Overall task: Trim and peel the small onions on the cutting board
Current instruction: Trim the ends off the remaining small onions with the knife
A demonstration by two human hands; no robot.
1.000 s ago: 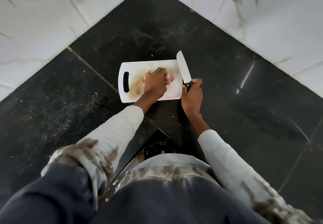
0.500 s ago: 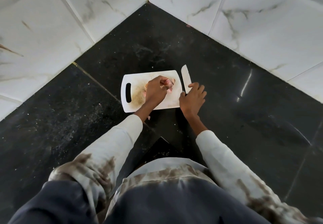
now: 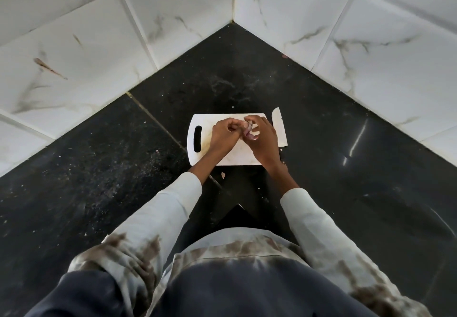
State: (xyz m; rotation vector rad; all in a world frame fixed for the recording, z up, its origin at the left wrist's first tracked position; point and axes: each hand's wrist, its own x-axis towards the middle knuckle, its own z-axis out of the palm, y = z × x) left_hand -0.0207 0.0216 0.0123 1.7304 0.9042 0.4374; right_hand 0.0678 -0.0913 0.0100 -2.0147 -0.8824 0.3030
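A white cutting board with a slot handle at its left end lies on the black counter. Both my hands meet above its middle. A small pinkish onion sits between them. My left hand pinches it from the left, and my right hand curls its fingers around it from the right. A knife lies flat just past the board's right edge, blade pointing away from me, untouched. Other onions are hidden under my hands, if any are there.
The black stone counter fills a corner between two white marble-tiled walls. Small scraps of peel lie on the counter near the board's front edge. Crumbs dust the counter to the left.
My right hand laid the knife down beside the board, let go of it and moved left onto the onion. My left hand lifted the onion off the board.
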